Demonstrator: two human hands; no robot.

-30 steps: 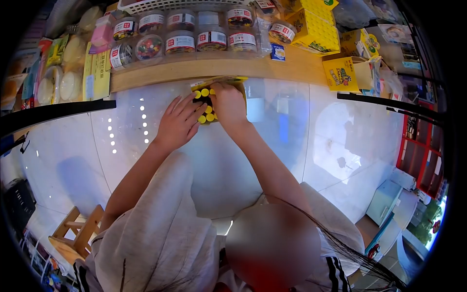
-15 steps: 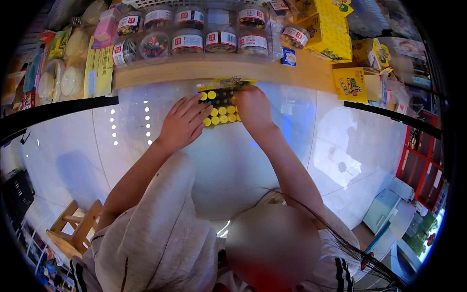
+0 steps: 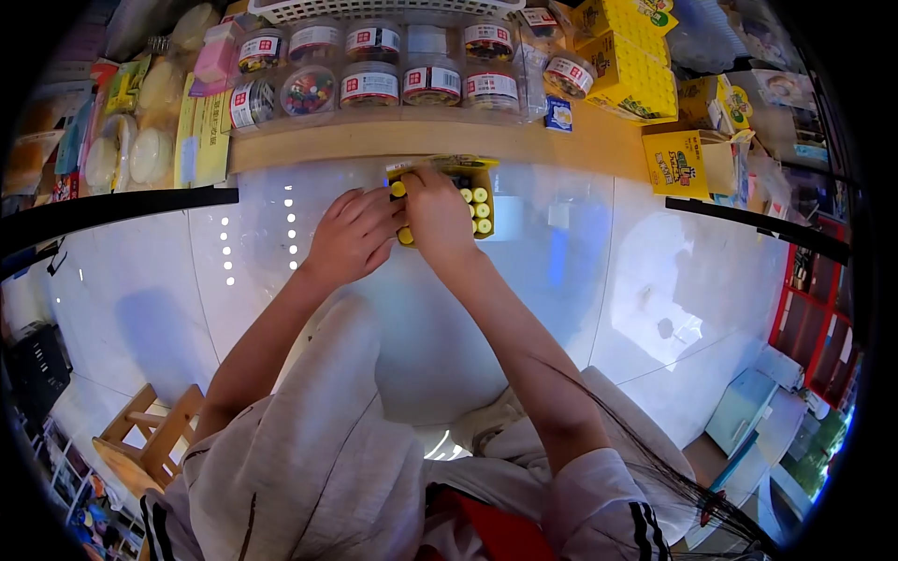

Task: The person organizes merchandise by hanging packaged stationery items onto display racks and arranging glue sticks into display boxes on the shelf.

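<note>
A small yellow box (image 3: 493, 192) full of tubes with round yellow caps (image 3: 481, 210) lies on the pale surface at the front of the wooden shelf. Its printed flap stands up along the far side. My left hand (image 3: 344, 241) rests against the box's left side, fingers stretched and slightly apart. Reaching in from above, my right hand (image 3: 438, 217) covers the middle of the box. Its fingers are bent together near the back left caps, and whatever is between them is hidden. Dark gaps show among the caps at the back.
Behind the box runs a wooden shelf edge (image 3: 374, 140) with labelled clear jars (image 3: 369, 86) in a plastic organizer. Yellow cartons (image 3: 631, 75) stand at the back right, packaged goods at the left. A wooden stool (image 3: 150, 435) is at the lower left, a red rack (image 3: 812, 313) at the right.
My right hand has moved left across the box, from its back right to its back left, uncovering the right-hand caps. My left hand has stayed at the left side.
</note>
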